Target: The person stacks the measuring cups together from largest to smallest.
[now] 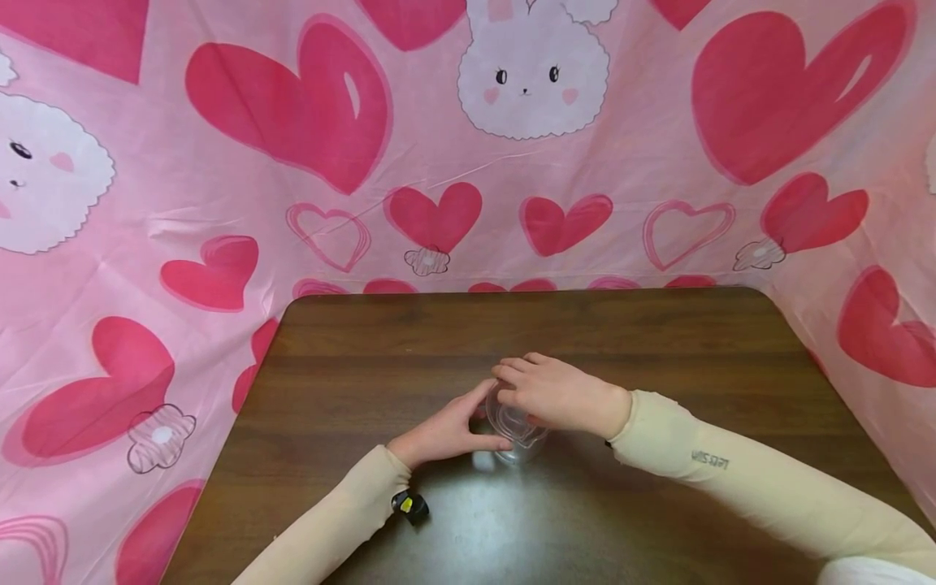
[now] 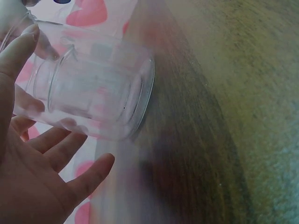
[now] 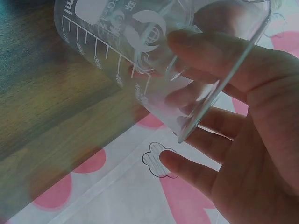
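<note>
A clear glass beaker (image 1: 512, 457) with white measuring marks stands on the table in front of the person. Nested inside it is a smaller clear glass beaker (image 2: 88, 93). The left hand (image 1: 446, 429) holds the outer beaker from the left, thumb on the near side and fingers on the far side; its little finger sticks out from the glass in the left wrist view. From above, the right hand (image 1: 559, 394) reaches over the rim. Its thumb and fingertips dip into the mouth and pinch the inner beaker near its top edge.
The brown wooden table (image 1: 351, 357) has rounded far corners. A pink cloth (image 1: 439, 122) with hearts and rabbit faces hangs behind it and along both sides. A small dark wrist device (image 1: 411, 505) is at the left sleeve.
</note>
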`<state>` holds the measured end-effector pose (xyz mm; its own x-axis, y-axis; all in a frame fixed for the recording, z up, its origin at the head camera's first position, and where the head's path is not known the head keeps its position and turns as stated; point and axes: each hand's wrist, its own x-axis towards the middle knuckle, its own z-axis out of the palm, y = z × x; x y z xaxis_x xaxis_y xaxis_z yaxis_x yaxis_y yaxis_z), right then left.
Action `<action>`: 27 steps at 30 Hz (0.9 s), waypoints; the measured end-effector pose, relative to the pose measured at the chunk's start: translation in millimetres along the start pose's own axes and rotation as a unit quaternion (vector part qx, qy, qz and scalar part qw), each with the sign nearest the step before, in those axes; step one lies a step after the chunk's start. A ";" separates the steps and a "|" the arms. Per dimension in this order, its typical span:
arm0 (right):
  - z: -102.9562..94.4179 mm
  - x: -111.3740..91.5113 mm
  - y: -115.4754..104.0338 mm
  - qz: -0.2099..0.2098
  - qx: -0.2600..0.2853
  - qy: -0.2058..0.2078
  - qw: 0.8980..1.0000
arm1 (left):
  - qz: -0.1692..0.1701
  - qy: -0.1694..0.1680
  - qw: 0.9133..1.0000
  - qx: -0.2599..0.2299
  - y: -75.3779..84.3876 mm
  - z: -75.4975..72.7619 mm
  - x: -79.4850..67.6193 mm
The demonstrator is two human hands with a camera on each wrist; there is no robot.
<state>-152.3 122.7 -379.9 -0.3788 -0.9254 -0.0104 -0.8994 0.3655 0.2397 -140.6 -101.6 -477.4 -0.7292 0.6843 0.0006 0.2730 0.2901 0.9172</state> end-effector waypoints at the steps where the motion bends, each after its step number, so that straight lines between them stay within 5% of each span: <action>1: 0.1 0.3 -0.1 0.000 -0.001 0.000 1.000 | 0.000 0.000 1.000 0.000 -0.3 0.0 0.1; 27: 5.1 3.7 -1.0 -0.001 -0.003 -0.004 1.000 | -0.012 -0.012 1.000 -0.001 2.0 -1.4 -2.3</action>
<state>-153.9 119.4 -385.1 -0.3784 -0.9254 -0.0184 -0.8990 0.3627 0.2453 -139.2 -103.5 -475.1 -0.7202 0.6931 -0.0310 0.2544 0.3053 0.9176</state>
